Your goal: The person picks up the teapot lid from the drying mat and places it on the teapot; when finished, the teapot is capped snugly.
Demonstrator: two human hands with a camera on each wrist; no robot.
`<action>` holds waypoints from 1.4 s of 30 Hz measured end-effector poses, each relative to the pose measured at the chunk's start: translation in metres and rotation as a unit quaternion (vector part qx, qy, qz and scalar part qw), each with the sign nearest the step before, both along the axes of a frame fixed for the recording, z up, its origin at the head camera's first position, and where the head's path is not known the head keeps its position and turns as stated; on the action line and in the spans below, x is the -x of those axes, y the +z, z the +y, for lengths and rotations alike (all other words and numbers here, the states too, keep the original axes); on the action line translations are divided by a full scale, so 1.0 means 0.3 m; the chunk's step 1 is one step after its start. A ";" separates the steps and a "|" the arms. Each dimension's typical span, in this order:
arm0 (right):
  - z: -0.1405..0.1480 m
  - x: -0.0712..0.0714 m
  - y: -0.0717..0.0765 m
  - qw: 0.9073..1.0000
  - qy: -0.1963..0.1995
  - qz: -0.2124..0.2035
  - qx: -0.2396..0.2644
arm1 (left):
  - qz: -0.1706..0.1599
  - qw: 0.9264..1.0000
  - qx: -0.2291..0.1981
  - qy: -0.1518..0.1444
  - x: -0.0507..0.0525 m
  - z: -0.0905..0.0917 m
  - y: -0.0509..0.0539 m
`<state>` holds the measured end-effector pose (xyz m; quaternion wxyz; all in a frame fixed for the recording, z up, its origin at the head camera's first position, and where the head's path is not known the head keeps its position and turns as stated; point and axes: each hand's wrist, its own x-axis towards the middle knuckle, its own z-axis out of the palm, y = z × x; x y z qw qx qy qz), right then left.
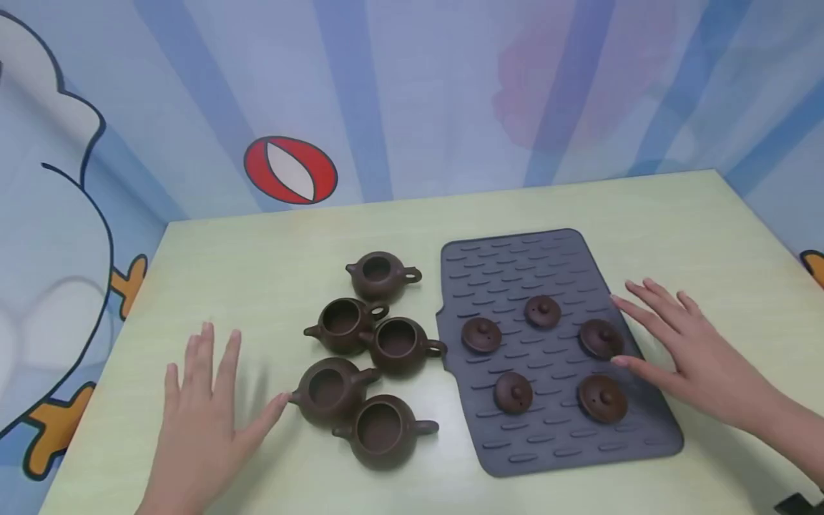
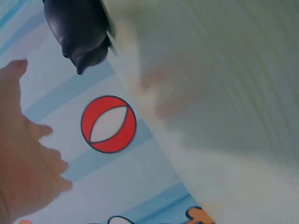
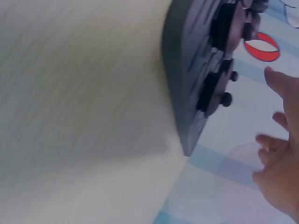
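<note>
Several small dark brown teapots without lids stand in a cluster left of a grey ribbed mat (image 1: 515,279). My left hand (image 1: 206,422) is at their left, fingers straight and spread, holding nothing. Its thumb tip overlaps the spout of the nearest left teapot (image 1: 315,415) in the head view; whether they touch I cannot tell. A front teapot (image 1: 386,458) has its handle toward the mat. Round brown lids lie knob up on the mat, among them a right-hand lid (image 1: 600,337) and a front lid (image 1: 601,398). Holding nothing, my right hand (image 1: 702,357) hovers at the mat's right edge, fingers loosely extended.
The pale wooden table (image 1: 225,265) ends at a blue cartoon-printed backdrop (image 1: 438,93) behind and at the sides. A rear teapot (image 1: 380,286) stands farthest back. Two other lids, a rear lid (image 1: 543,312) and a left lid (image 1: 481,335), sit mid-mat.
</note>
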<state>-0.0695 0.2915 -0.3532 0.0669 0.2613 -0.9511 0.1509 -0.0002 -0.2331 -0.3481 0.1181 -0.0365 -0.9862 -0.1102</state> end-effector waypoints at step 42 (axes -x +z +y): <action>-0.016 0.051 -0.003 0.932 0.264 -0.236 0.076 | -0.252 0.871 -0.126 -0.403 0.127 0.229 0.058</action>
